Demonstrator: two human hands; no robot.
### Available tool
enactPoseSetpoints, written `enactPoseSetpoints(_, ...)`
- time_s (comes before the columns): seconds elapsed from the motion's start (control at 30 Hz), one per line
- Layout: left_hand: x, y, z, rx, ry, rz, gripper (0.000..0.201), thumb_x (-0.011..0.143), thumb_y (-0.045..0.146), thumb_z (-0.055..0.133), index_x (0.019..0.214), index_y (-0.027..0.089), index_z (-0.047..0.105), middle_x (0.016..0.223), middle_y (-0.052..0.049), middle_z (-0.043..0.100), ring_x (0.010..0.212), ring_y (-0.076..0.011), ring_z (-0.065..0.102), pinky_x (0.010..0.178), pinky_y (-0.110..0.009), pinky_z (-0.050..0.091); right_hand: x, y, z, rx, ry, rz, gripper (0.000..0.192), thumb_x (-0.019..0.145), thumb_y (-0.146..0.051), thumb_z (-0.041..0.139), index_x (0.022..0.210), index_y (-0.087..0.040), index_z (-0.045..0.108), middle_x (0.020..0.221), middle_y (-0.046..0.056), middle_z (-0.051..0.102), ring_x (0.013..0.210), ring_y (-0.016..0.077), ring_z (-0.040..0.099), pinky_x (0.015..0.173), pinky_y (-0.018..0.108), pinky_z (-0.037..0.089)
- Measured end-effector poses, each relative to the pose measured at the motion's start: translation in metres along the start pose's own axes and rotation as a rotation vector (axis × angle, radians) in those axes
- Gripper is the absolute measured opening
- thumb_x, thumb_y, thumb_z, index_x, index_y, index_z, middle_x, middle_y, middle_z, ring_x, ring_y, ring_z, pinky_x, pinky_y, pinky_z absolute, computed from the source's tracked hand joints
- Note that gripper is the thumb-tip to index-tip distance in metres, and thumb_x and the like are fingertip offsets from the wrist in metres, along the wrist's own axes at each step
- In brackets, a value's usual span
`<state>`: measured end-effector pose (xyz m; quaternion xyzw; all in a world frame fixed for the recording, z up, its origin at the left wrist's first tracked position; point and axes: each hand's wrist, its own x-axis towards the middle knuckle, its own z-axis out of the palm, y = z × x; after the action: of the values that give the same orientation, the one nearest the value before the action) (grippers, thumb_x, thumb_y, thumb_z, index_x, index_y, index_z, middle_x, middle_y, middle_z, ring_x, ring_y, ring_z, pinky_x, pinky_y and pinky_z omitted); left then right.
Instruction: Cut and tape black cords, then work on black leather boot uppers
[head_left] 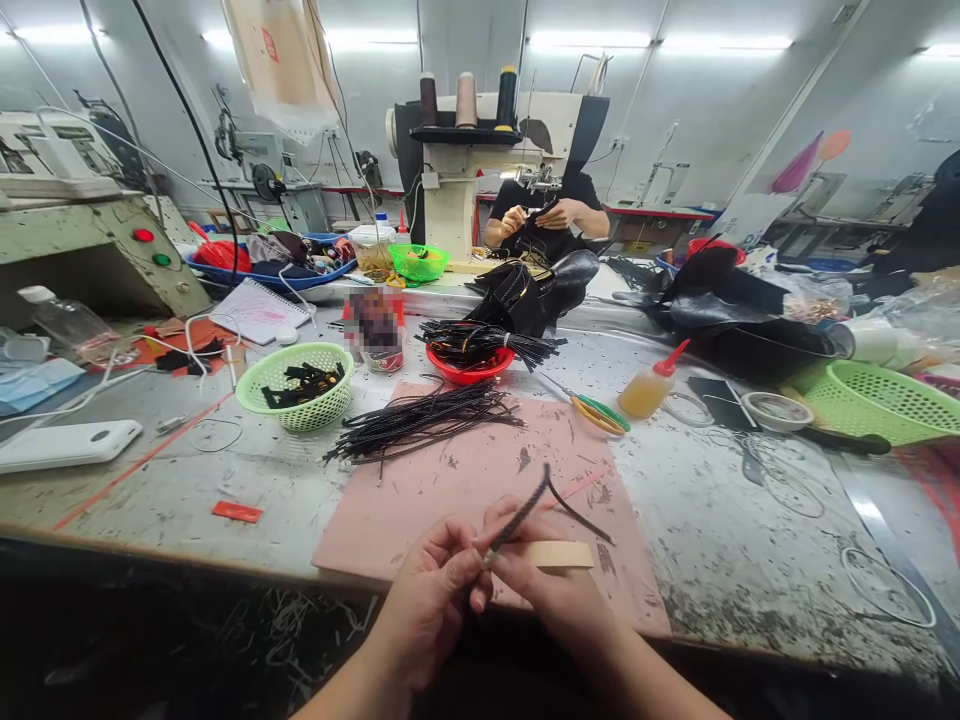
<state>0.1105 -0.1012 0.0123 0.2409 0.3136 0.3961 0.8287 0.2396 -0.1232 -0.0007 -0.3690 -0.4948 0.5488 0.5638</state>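
Both hands together | left hand [431, 590] and right hand [544, 580] pinch thin black braided cord [525, 515] at its metal-tipped end, steadying it | over pink cutting mat [450, 480] | loose black cord pile [424, 420] within reach

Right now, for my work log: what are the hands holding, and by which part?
Both hands, left and right, pinch a black braided cord at its near end.

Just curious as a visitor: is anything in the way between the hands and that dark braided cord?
Nothing visible. The left hand and right hand already pinch the braided cord at its lower end, above the pink mat. The cord pile lies farther back.
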Motion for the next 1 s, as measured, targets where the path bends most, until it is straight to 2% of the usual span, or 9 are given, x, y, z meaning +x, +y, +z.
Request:
enactPoseSetpoints(0.07, 0.0, 0.0, -0.002, 0.026, -0.005, 0.001, 0.031, 0.052, 0.029, 0.083, 0.056, 0.014, 0.056, 0.046, 0.005, 0.054, 0.041, -0.0042, 0.044, 0.043, -0.014, 0.032, 0.0, -0.003, 0.001, -0.017, -0.01, -0.015, 0.011, 0.078, -0.031, 0.059, 0.081, -0.021, 0.061, 0.08, 0.0, 0.053, 0.064, 0.0124, 0.056, 0.06, 0.026, 0.046)
enactPoseSetpoints(0.23, -0.002, 0.0, -0.01, 0.216, -0.024, 0.049, 0.025, 0.057, 0.031, 0.08, 0.063, 0.014, 0.063, 0.055, 0.0, 0.062, 0.054, -0.0091, 0.053, 0.056, -0.018, 0.04, -0.002, -0.012, 0.003, -0.333, 0.096, -0.13, 0.008, 0.078, -0.024, 0.056, 0.072, -0.02, 0.06, 0.073, 0.0, 0.05, 0.066, 0.0131, 0.053, 0.061, 0.025, 0.044)
enactPoseSetpoints(0.33, -0.005, 0.001, -0.009, 0.232, -0.047, 0.018, 0.024, 0.062, 0.034, 0.077, 0.065, 0.014, 0.063, 0.054, 0.0, 0.062, 0.053, -0.0094, 0.053, 0.056, -0.019, 0.038, -0.002, -0.014, 0.0, -0.339, 0.073, -0.128, 0.008, 0.078, -0.022, 0.056, 0.073, -0.021, 0.062, 0.074, 0.001, 0.05, 0.067, 0.0129, 0.054, 0.06, 0.025, 0.044)
enactPoseSetpoints(0.53, -0.006, 0.002, -0.001, 0.135, -0.152, -0.151, 0.031, 0.057, 0.038, 0.078, 0.061, 0.013, 0.06, 0.043, 0.002, 0.054, 0.036, -0.0049, 0.043, 0.042, -0.017, 0.026, 0.0, -0.021, -0.015, -0.304, -0.195, -0.18, 0.018, 0.081, -0.017, 0.054, 0.092, -0.025, 0.065, 0.087, 0.002, 0.051, 0.077, 0.0133, 0.054, 0.067, 0.025, 0.046)
enactPoseSetpoints(0.67, -0.004, 0.001, 0.001, 0.143, -0.233, -0.211, 0.041, 0.053, 0.046, 0.078, 0.053, 0.012, 0.056, 0.033, 0.004, 0.045, 0.028, -0.0023, 0.032, 0.035, -0.017, 0.016, 0.002, -0.029, -0.017, -0.333, -0.282, -0.185, 0.017, 0.083, -0.016, 0.05, 0.091, -0.024, 0.063, 0.091, 0.003, 0.051, 0.086, 0.0142, 0.054, 0.075, 0.027, 0.045)
enactPoseSetpoints(0.73, -0.003, 0.002, 0.001, 0.16, -0.161, -0.196, 0.039, 0.051, 0.043, 0.08, 0.055, 0.012, 0.057, 0.038, 0.003, 0.051, 0.03, -0.0028, 0.037, 0.036, -0.016, 0.019, 0.002, -0.028, -0.016, -0.377, -0.256, -0.205, 0.014, 0.085, -0.017, 0.048, 0.088, -0.022, 0.061, 0.088, 0.003, 0.052, 0.084, 0.0144, 0.054, 0.075, 0.027, 0.045)
enactPoseSetpoints(0.83, -0.003, 0.002, 0.002, 0.207, -0.012, -0.114, 0.033, 0.054, 0.036, 0.081, 0.063, 0.013, 0.059, 0.052, 0.001, 0.061, 0.041, -0.0064, 0.051, 0.042, -0.016, 0.03, 0.002, -0.024, -0.015, -0.44, -0.162, -0.216, 0.012, 0.085, -0.018, 0.046, 0.083, -0.021, 0.057, 0.084, 0.003, 0.052, 0.08, 0.0144, 0.054, 0.072, 0.027, 0.045)
enactPoseSetpoints(0.9, -0.003, 0.001, 0.002, 0.22, -0.016, -0.108, 0.031, 0.057, 0.036, 0.079, 0.064, 0.013, 0.06, 0.052, 0.001, 0.061, 0.042, -0.0066, 0.052, 0.043, -0.016, 0.032, 0.002, -0.021, -0.015, -0.453, -0.136, -0.189, 0.012, 0.085, -0.019, 0.047, 0.081, -0.021, 0.057, 0.083, 0.003, 0.052, 0.08, 0.0145, 0.054, 0.072, 0.027, 0.045)
enactPoseSetpoints(1.0, -0.003, -0.003, -0.001, 0.181, -0.129, -0.177, 0.035, 0.059, 0.041, 0.076, 0.058, 0.012, 0.058, 0.041, 0.002, 0.054, 0.031, -0.0031, 0.041, 0.036, -0.016, 0.022, 0.0, -0.022, -0.015, -0.406, -0.157, -0.12, 0.01, 0.084, -0.024, 0.051, 0.082, -0.023, 0.061, 0.085, 0.003, 0.052, 0.08, 0.0145, 0.054, 0.072, 0.027, 0.045)
